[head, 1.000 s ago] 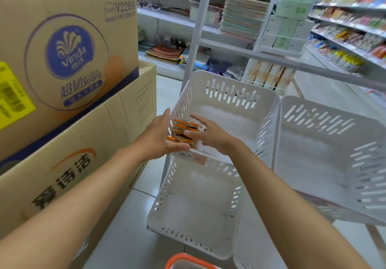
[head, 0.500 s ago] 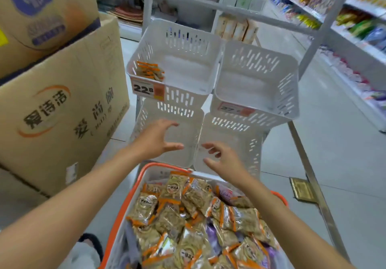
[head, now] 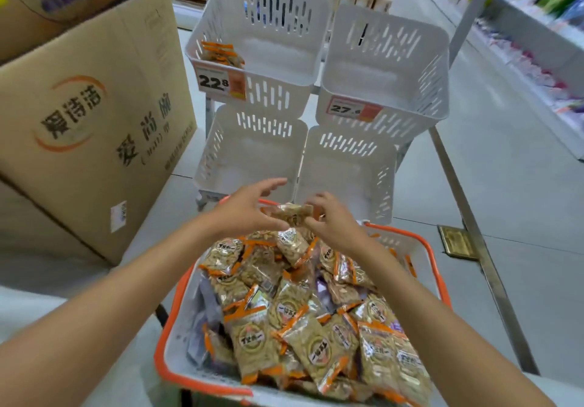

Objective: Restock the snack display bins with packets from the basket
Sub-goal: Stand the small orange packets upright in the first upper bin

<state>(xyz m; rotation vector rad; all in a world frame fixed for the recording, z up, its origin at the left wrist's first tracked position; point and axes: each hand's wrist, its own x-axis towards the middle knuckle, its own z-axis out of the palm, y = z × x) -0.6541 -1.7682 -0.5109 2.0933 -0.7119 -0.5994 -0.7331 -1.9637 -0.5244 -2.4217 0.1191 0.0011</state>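
A white basket with an orange rim [head: 437, 275] sits low in the middle, heaped with tan snack packets [head: 303, 327] edged in orange. Above its far end, one packet [head: 292, 212] is held between my two hands. My right hand [head: 336, 222] pinches the packet's right end with curled fingers. My left hand [head: 248, 207] has its thumb under the left end and its fingers spread above. Beyond the hands stand four white slotted display bins. The upper left bin [head: 271, 59], tagged 22.8, holds a few packets [head: 219, 54] in its near left corner.
The upper right bin [head: 382, 68], lower left bin [head: 249, 157] and lower right bin [head: 347, 169] show bare bottoms. Large cardboard boxes [head: 91, 116] stand close on the left. A stocked shelf [head: 537, 27] runs along the right, with a metal floor rail [head: 474, 236] and a brass floor plate [head: 456, 242].
My hands left the upper left bin, where a few packets now lie. My view dropped to the basket. The hands came down onto its far end and picked up a packet.
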